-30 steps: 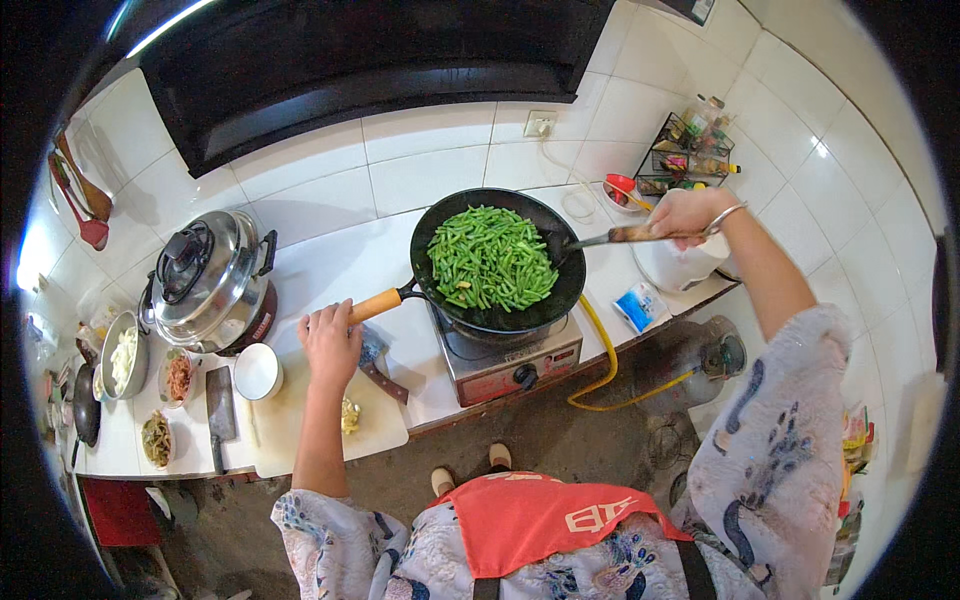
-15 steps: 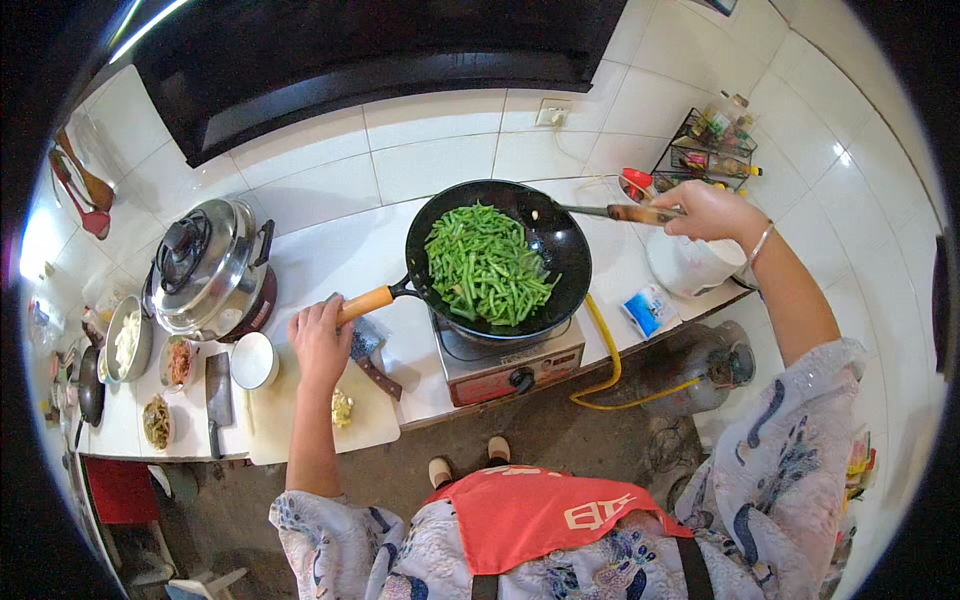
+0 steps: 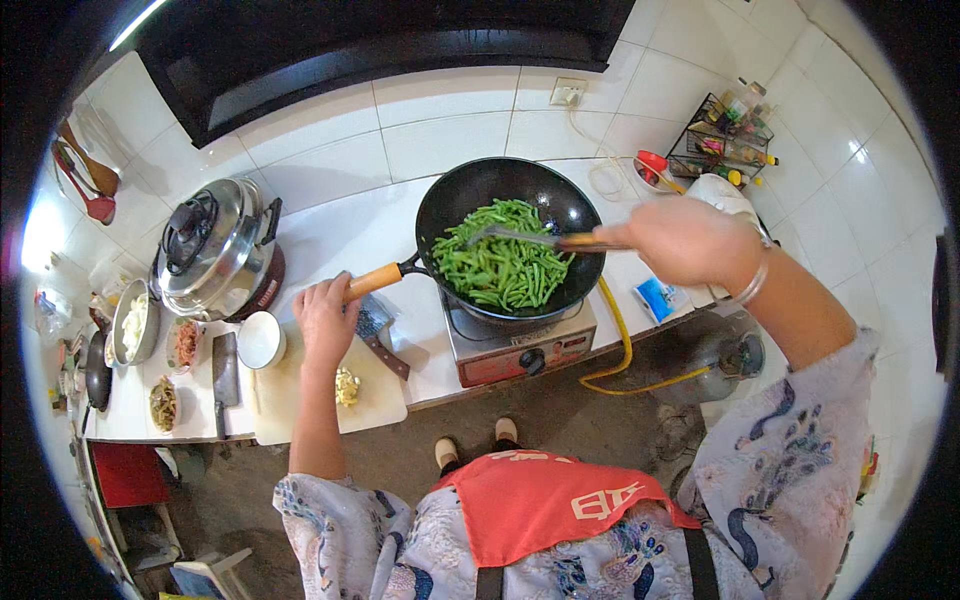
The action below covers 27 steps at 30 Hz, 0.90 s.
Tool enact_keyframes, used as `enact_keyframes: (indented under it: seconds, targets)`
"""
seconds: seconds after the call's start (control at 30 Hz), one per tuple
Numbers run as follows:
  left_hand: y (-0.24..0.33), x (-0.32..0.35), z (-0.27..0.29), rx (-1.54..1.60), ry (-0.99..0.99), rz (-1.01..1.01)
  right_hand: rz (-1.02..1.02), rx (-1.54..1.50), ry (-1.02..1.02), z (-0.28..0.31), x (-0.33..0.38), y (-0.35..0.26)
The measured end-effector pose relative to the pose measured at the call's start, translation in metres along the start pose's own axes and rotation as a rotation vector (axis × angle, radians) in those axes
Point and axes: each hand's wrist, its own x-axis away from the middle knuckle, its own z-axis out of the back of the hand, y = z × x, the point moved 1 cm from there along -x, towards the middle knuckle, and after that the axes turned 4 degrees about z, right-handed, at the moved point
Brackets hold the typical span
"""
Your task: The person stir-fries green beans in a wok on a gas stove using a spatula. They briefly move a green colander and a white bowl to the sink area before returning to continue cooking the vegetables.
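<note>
A black wok (image 3: pixel 578 207) stands on a gas stove (image 3: pixel 520 345), with a heap of cut green beans (image 3: pixel 500 262) inside it. My left hand (image 3: pixel 326 315) is closed around the wok's light wooden handle (image 3: pixel 374 281). With my right hand (image 3: pixel 692 240) I grip the wooden-handled spatula (image 3: pixel 535 238). Its metal end lies over the beans, reaching the left part of the heap. Beneath my left forearm is a pale cutting board (image 3: pixel 285 400) with chopped yellowish pieces (image 3: pixel 347 386) on it. A cleaver with a dark handle (image 3: pixel 386 357) rests by the board's right side.
A lidded steel pot (image 3: pixel 222 250) stands at the left. Near it are a white bowl (image 3: pixel 261 340), another cleaver (image 3: pixel 225 372) and several food bowls. A yellow hose (image 3: pixel 627 345) runs from the stove to a gas cylinder (image 3: pixel 725 365). A bottle rack (image 3: pixel 722 140) fills the back right corner.
My right hand has swung left and down, bringing the spatula from the wok's right rim across the beans. The heap has shifted slightly. My left hand stays on the handle.
</note>
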Motion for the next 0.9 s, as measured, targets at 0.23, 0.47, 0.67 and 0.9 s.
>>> enact_keyframes:
  seconds: [0.23, 0.47, 0.67, 0.9]
  targets:
    - [0.006, -0.006, -0.003, 0.018, 0.009, -0.017, -0.175, 0.118, 0.131, 0.019, 0.095, -0.024]
    - [-0.003, 0.000, -0.002, -0.006, 0.014, -0.009, -0.290, -0.041, -0.100, 0.044, 0.087, -0.039]
    - [0.001, -0.008, -0.003, 0.008, -0.034, -0.022, -0.231, 0.153, 0.053, -0.046, 0.005, -0.034]
    - [-0.006, 0.006, 0.006, -0.016, -0.029, 0.001, -0.397, -0.031, -0.095, 0.026, 0.026, 0.026]
